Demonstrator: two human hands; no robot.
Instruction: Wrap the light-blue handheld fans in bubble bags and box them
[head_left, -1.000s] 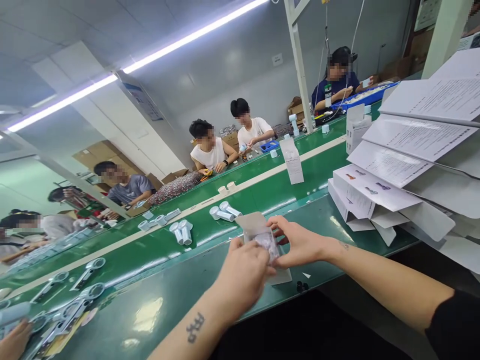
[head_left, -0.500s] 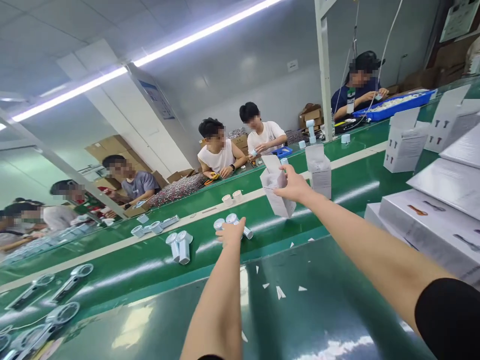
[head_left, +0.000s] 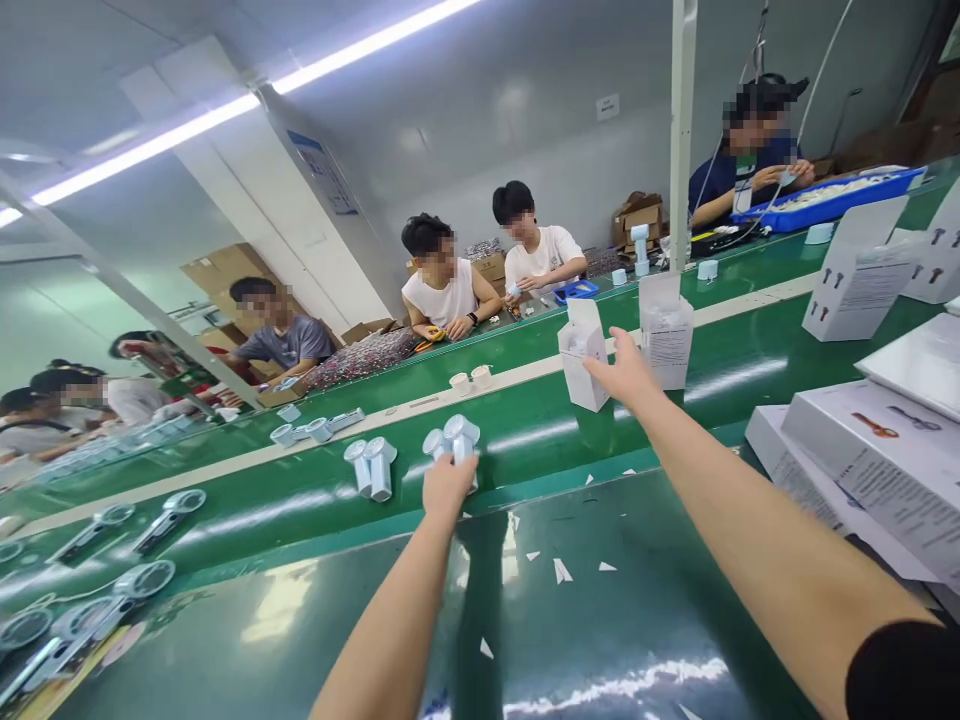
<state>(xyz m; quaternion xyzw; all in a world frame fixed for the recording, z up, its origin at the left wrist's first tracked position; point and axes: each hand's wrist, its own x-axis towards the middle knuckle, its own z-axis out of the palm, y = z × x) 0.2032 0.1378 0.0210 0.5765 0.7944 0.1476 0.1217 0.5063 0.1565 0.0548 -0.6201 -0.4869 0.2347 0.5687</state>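
Note:
My left hand (head_left: 448, 487) is closed around the handle of a light-blue handheld appliance with a round head (head_left: 461, 430). A second light-blue appliance (head_left: 433, 443) lies against it on the green conveyor belt (head_left: 517, 455). My right hand (head_left: 626, 372) is open, thumb and forefinger apart, at the right side of a white carton (head_left: 585, 365). This carton stands upright on the belt, its top flap raised. Just right of that hand is another white carton (head_left: 666, 340) with its flap up. What either carton contains is hidden.
Two more light-blue appliances (head_left: 371, 467) lie left of my left hand. Pale round caps (head_left: 471, 380) sit on the belt's light strip. Stacked printed boxes (head_left: 877, 440) stand at right. White paper scraps (head_left: 562, 571) lie on the near table. Co-workers (head_left: 450, 285) sit across the belt.
My right hand has set the white carton upright on the belt and loosened its fingers. My left hand has moved down and closed on a light-blue appliance. The view has shifted slightly.

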